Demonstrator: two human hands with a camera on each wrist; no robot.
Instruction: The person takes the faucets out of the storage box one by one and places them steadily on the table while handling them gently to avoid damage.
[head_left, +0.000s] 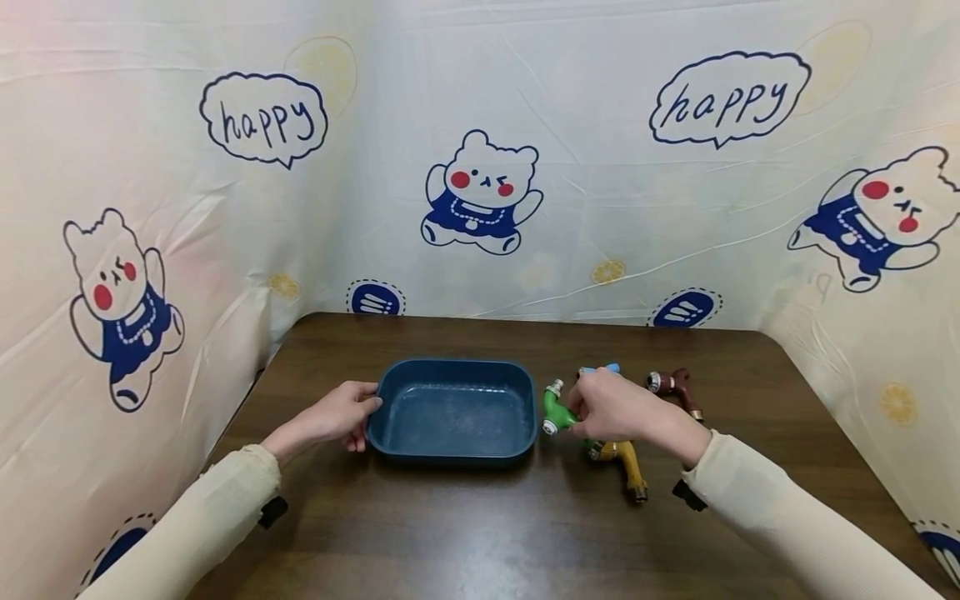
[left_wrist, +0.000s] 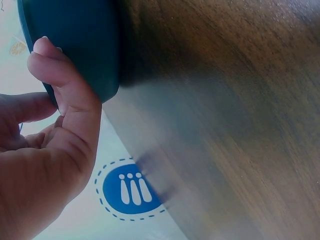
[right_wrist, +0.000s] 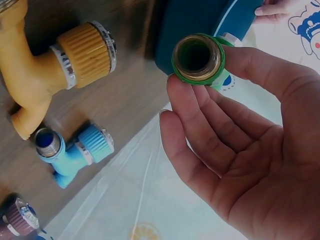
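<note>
At the left end of a dark blue rectangular basin [head_left: 457, 421], my left hand [head_left: 333, 417] grips the rim. The left wrist view shows the thumb on one side of the basin wall [left_wrist: 85, 35] and fingers bent against the other. My right hand [head_left: 622, 408] pinches a green tap [head_left: 557, 414] just right of the basin. In the right wrist view, the tap's round threaded opening [right_wrist: 197, 59] faces the camera, between thumb and fingertips. Most of its green body is hidden behind that opening there.
A yellow tap [head_left: 628, 468] lies on the brown table [head_left: 480, 533] in front of my right hand. Behind that hand is a light blue tap [head_left: 611, 368], partly covered. Farther right lies a dark red tap [head_left: 681, 387]. Printed cloth [head_left: 585, 208] surrounds the table's back and sides.
</note>
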